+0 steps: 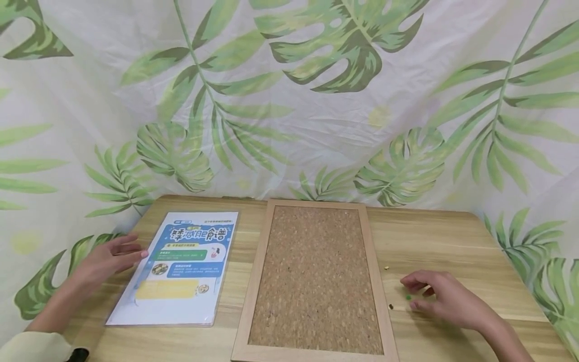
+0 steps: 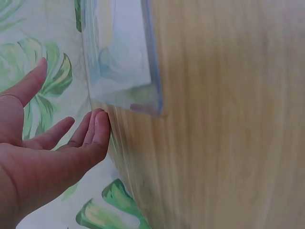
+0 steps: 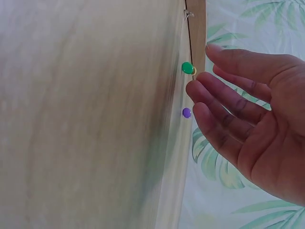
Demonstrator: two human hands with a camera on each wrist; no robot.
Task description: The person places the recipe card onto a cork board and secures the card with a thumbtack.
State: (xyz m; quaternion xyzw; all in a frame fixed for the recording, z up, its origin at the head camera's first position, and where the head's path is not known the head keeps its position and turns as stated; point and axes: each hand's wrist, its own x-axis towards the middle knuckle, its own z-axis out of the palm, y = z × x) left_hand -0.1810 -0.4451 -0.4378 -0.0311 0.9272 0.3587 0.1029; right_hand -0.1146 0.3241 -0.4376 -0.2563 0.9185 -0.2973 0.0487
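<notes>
A printed sheet with blue, green and yellow areas (image 1: 181, 271) lies in a clear sleeve (image 2: 145, 100) on the left of the table. My left hand (image 1: 106, 259) is at its left edge, fingers extended; whether they touch the sleeve I cannot tell. In the middle lies a cork board (image 1: 318, 276) with a light wooden frame. My right hand (image 1: 445, 299) hovers right of the board, fingers loosely bent and holding nothing. Beside its fingertips are a green push pin (image 3: 187, 67) and a purple push pin (image 3: 187, 113) on the table.
Two small objects, one gold (image 1: 386, 268) and one dark (image 1: 391, 306), lie close to the board's right edge. The wooden table (image 1: 420, 236) meets a leaf-patterned cloth (image 1: 316, 125) hanging behind it and at both sides.
</notes>
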